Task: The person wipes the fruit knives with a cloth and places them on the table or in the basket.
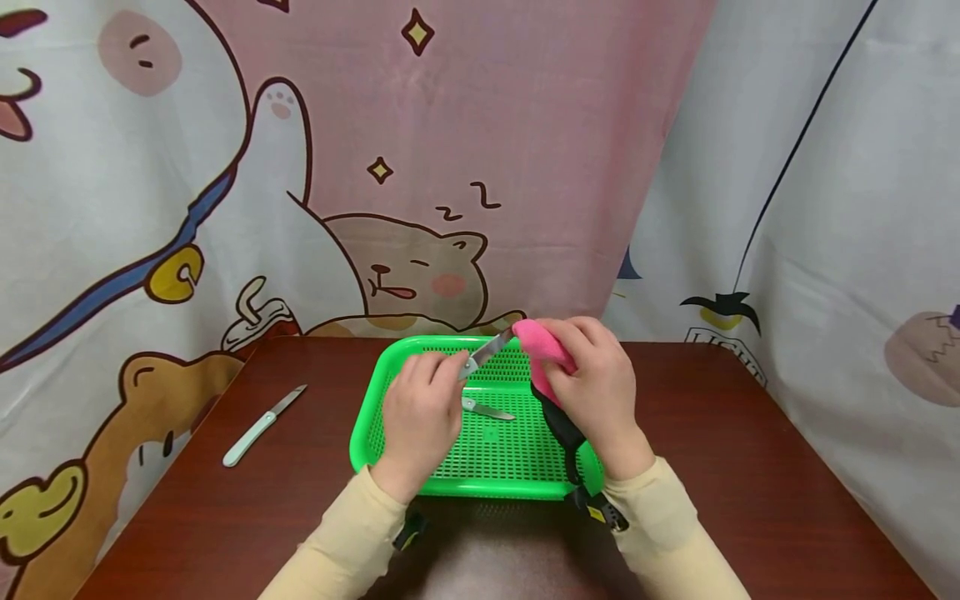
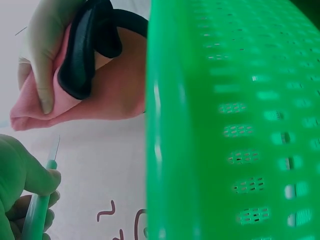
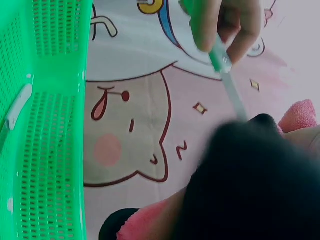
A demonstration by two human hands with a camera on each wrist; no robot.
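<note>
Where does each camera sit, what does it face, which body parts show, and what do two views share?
Head: on the head, facing forward and down at the green basket and table; left hand, right hand and sleeves show.
Left wrist: on that wrist, facing the held knife and pink cloth; both hands show.
Right wrist: on that wrist, facing the held knife past black material; left hand shows, right hand unclear.
Both wrist views share knife, cloth and basket.

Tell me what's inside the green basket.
A knife lies inside. In the head view, the left hand covers part of its handle; the right hand and pink cloth hide anything behind them in the green basket.
</note>
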